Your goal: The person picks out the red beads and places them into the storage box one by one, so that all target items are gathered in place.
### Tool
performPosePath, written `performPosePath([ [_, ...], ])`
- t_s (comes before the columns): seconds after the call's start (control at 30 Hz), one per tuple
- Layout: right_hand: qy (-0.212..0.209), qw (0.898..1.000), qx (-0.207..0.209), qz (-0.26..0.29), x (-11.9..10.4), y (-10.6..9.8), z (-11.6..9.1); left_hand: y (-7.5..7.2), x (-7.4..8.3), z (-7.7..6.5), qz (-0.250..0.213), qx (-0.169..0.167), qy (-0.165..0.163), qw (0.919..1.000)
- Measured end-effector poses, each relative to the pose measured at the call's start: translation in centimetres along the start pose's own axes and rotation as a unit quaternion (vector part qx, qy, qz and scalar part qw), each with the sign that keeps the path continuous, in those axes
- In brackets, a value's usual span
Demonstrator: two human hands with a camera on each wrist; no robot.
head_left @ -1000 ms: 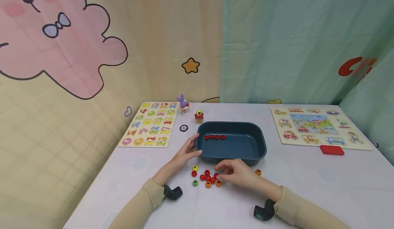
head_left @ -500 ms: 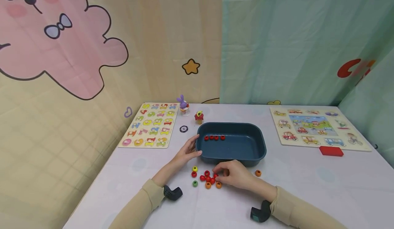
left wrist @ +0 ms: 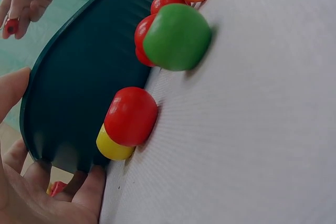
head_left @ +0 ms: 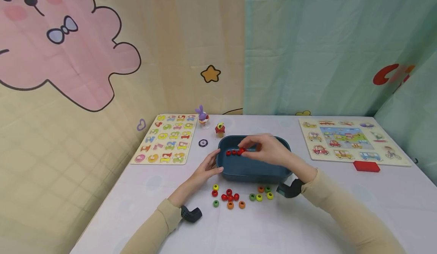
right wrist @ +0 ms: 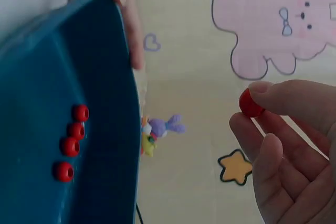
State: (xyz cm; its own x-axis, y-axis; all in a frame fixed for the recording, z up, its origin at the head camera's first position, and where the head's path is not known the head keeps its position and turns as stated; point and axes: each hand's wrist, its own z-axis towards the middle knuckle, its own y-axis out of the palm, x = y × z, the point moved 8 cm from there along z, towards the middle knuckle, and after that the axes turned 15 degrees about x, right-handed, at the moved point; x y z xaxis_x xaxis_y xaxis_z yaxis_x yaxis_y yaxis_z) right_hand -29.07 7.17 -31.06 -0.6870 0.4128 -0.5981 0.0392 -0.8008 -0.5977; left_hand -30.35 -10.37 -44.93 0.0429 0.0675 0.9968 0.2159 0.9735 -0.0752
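My right hand (head_left: 268,149) is over the dark blue plastic tub (head_left: 257,168), pinching a red bead (right wrist: 251,103) between thumb and fingers. Inside the tub, red beads (right wrist: 70,146) form a short row along the far side. My left hand (head_left: 206,167) holds the tub's left end, thumb at the near corner and fingers along the outer wall. In front of the tub, loose red beads (head_left: 230,198) cluster on the white table, with orange beads (head_left: 242,204), a green bead (left wrist: 177,36) and a yellow bead (head_left: 216,187) around them.
More green, orange and yellow beads (head_left: 259,197) lie to the right of the cluster. A number puzzle board (head_left: 165,139) is at left, a vehicle puzzle board (head_left: 351,142) at right beside a red block (head_left: 366,166). Small toy figures (head_left: 220,130) and a round disc (head_left: 203,143) stand behind.
My right hand has taken a red bead from the cluster and moved up and away over the tub, uncovering beads on the table. The left hand stays at the tub.
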Motion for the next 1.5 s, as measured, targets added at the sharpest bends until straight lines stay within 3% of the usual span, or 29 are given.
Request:
performPosePath([
  [0.13, 0.041, 0.998, -0.004, 0.048, 3.3, -1.1, 2.6, 0.3, 1.4, -0.8, 0.004, -0.007, 0.005, 1.0],
  [0.23, 0.075, 0.994, -0.019, 0.075, 6.0, -0.9, 3.5, 0.4, 2.0, -1.2, 0.011, -0.005, 0.006, 0.9999],
  [0.43, 0.139, 0.985, -0.063, 0.075, 10.8, 1.4, 3.1, 0.5, 2.0, -1.2, 0.011, -0.011, 0.01, 0.9998],
  [0.53, 0.165, 0.982, -0.073, 0.057, 12.3, 2.3, 2.6, 0.3, 0.9, -0.6, 0.007, -0.003, 0.007, 0.9999],
  [0.67, 0.151, 0.985, -0.081, 0.005, 12.6, 2.7, 2.3, 0.0, -0.4, 0.2, 0.002, 0.013, 0.007, 0.9999],
  [0.9, 0.132, 0.981, -0.115, -0.088, 13.4, 3.7, 1.6, 0.0, -0.3, 0.3, 0.003, 0.011, 0.01, 0.9999],
  [1.37, 0.131, 0.979, -0.11, -0.112, 13.1, 3.8, 1.7, -0.1, -0.4, 0.3, 0.007, 0.014, 0.01, 0.9998],
  [1.5, 0.114, 0.987, -0.079, -0.087, 10.7, 2.0, 2.9, -0.2, -0.4, 0.2, 0.008, 0.016, -0.004, 0.9998],
])
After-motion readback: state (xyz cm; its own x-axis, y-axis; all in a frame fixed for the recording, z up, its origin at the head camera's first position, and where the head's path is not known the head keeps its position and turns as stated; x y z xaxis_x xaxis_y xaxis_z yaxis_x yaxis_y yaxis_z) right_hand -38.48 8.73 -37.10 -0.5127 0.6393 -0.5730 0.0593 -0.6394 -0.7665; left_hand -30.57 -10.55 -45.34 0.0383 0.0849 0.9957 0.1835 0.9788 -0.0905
